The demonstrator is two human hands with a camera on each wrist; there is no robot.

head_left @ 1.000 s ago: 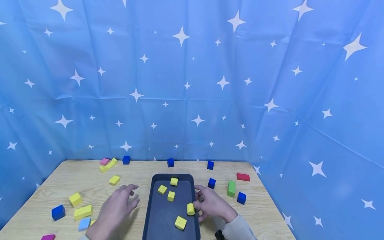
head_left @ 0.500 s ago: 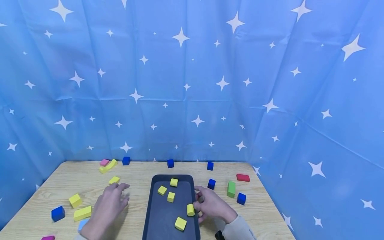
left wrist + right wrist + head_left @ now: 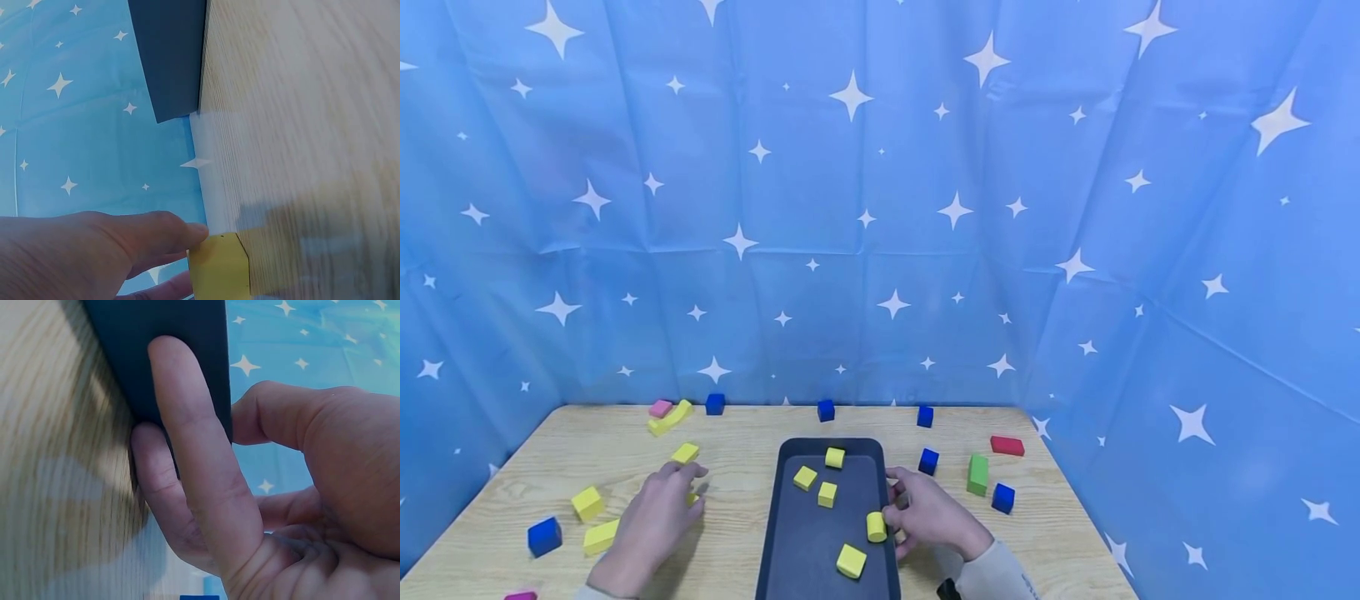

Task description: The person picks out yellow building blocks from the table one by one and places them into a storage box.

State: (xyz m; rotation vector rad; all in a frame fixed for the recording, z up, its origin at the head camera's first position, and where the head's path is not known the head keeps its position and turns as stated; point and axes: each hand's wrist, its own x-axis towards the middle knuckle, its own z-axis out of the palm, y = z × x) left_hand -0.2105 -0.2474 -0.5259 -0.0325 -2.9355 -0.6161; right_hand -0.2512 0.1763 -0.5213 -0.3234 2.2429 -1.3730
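A dark tray (image 3: 820, 550) lies lengthwise on the table with several yellow blocks in it, among them a cylinder (image 3: 876, 527) by its right wall. My right hand (image 3: 936, 512) grips that right wall; in the right wrist view the thumb lies on one side and the fingers (image 3: 197, 431) on the other. Left of the tray, my left hand (image 3: 651, 525) is low over the table. Its thumb touches a yellow block (image 3: 219, 269), with another finger on the block's far side. From the head, most of this block is hidden by the hand.
On the left lie more yellow blocks (image 3: 588, 504) and a blue cube (image 3: 544, 537). A yellow arch (image 3: 671, 418) and a pink block (image 3: 660, 408) sit at the back. Right of the tray are a green block (image 3: 977, 475), a red block (image 3: 1007, 446) and several blue cubes (image 3: 1003, 498).
My left hand has moved left, away from the tray, and a yellow block now shows between its thumb and fingers. The right hand and the tray have stayed put.
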